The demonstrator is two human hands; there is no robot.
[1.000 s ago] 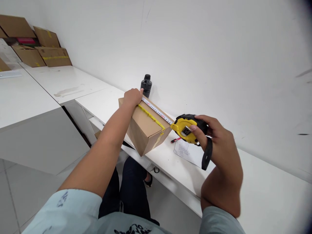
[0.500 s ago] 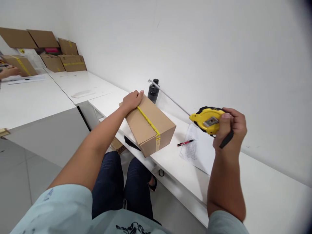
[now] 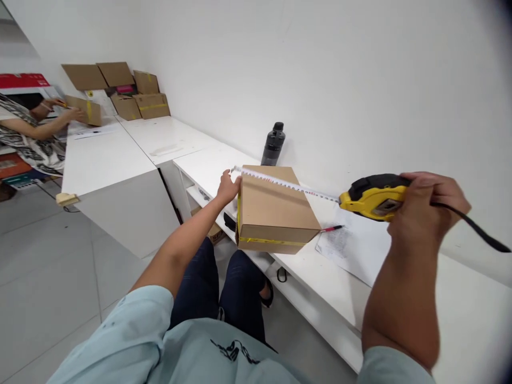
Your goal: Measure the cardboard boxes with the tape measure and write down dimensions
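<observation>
A brown cardboard box [image 3: 276, 210] with yellow tape stands on the white table [image 3: 460, 314]. My left hand [image 3: 229, 186] is closed on the box's left top corner and pins the end of the tape blade [image 3: 288, 184] there. My right hand [image 3: 430, 202] grips the yellow and black tape measure [image 3: 374, 196] to the right of the box, above the table. The white blade runs from the case across the box top to my left hand. The measure's black strap [image 3: 476, 226] trails to the right.
A dark bottle [image 3: 273, 144] stands by the wall behind the box. A red pen [image 3: 331, 229] and a written sheet of paper [image 3: 352, 248] lie right of the box. At far left another person [image 3: 36, 128] handles a box; several cardboard boxes [image 3: 132, 90] are stacked beyond.
The box has been turned on the table. The blade, loose in the air half a second ago, now lies across the box top, held by my left hand. My right hand moved right.
</observation>
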